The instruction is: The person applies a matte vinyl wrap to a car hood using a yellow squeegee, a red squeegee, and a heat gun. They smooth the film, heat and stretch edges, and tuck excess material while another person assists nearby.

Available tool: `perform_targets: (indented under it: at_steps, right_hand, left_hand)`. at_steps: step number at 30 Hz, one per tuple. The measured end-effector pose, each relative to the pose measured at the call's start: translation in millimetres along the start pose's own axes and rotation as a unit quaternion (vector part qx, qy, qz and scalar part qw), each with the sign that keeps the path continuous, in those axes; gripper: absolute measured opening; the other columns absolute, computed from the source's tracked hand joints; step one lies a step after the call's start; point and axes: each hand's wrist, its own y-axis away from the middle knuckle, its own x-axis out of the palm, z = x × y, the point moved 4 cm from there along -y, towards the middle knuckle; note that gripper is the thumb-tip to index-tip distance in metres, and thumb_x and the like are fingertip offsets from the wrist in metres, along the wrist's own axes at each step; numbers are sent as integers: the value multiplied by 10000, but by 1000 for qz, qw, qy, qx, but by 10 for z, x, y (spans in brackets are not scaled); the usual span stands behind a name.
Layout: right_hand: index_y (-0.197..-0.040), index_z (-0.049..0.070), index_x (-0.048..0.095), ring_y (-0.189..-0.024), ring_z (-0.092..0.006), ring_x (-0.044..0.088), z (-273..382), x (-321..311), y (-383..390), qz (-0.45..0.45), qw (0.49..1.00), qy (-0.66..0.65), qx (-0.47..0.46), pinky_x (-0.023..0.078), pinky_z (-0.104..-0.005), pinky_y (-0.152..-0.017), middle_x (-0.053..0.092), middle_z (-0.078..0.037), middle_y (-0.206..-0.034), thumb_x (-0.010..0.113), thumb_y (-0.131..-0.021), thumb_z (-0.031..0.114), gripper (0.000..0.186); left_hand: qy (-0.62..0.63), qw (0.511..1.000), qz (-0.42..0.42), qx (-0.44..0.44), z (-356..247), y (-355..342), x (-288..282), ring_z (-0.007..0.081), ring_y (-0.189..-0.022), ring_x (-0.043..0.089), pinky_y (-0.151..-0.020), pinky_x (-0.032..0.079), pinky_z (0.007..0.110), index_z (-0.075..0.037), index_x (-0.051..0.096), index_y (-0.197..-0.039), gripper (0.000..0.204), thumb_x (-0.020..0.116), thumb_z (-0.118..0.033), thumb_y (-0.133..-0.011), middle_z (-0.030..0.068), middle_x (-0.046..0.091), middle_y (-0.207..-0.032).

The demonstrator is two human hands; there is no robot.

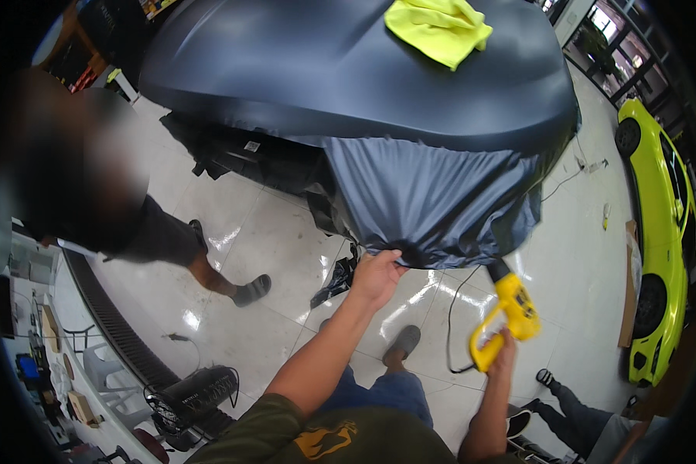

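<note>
The dark hood [325,73] of a car filled the far side of the view, its front edge curving across ahead of the person, with a lime-coloured car [656,232] well apart to the right and a co-worker [100,185] off to the left. Below that edge hung the dark sheet [433,182], straight ahead of both hands, its longer axis seeming to run side to side, its folds fanning up and out from a gathered lower rim. The yellow heat gun [524,309] was tilted at the sheet's lower right, its black nozzle [499,269] pointing up and leftward at that corner, near it; whether the two touched could not be told. The left hand [379,280] was the nearer one, thumb and fingers pinched on the lower rim toward its left end. The right hand [503,359] was wrapped round the gun's handle, set off from the sheet by the tool; whether the trigger was pressed could not be made out. Tiled floor [433,309] showed between the hands and past the gun's right side, seemingly leaving room to swing there, while a crumpled black scrap [336,282] showed just left of the left hand. The thin black cord [450,329] looped down along the gun's left, in the gap between the hands
</note>
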Motion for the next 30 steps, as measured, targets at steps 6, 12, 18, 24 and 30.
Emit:
perform_targets:
  at_steps: [6, 12, 18, 24, 30]
  right_hand:
    - [-991, 49, 510, -493, -169, 541, 1430, 525, 1087, -40, 943, 168, -286, 475, -312, -443, 503, -35, -680, 611, -879, 195, 210]
    - [-1024, 2, 515, -569, -121, 540, 1751, 1386, 1774, 6, 844, 385, -373, 441, -243, -531, 549, -53, -779, 686, -835, 173, 307]
    - [-941, -1, 556, -592, -101, 547, 1854, 1506, 2126, -57, 762, 434, -477, 434, -234, -548, 570, -33, -743, 702, -815, 122, 228]
    - [-966, -33, 564, -718, -161, 570, 1752, 2243, 2309, -22, 758, 453, -468, 453, -297, -666, 611, -74, -828, 709, -799, 73, 245]
    - [-953, -59, 603, -651, -285, 646, 1783, 2255, 2299, -35, 685, 535, -494, 494, -340, -638, 671, -168, -791, 697, -806, 133, 260]
  left_hand:
    - [6, 1000, -3, -5, 113, -92, -150, 249, -1054, 607, -957, 475, 415, -14, 551, -1150, 331, 494, 62, -832, 108, 620, -1143]
    - [-15, 1000, 5, 15, -8, -94, -199, 242, -1059, 600, -945, 481, 393, -33, 546, -1175, 366, 495, 66, -826, 91, 609, -1176]
    - [-4, 999, 34, 20, 76, -118, -135, 229, -1052, 598, -927, 481, 380, -42, 557, -1153, 344, 494, 63, -831, 77, 610, -1166]
    - [-10, 1000, 7, 19, 58, -94, -206, 213, -1029, 602, -900, 485, 359, -53, 562, -1130, 335, 504, 67, -823, 73, 620, -1140]
    - [-7, 1000, 11, 24, 73, -104, -193, 230, -1033, 605, -913, 490, 376, -28, 551, -1135, 326, 494, 65, -828, 95, 614, -1144]
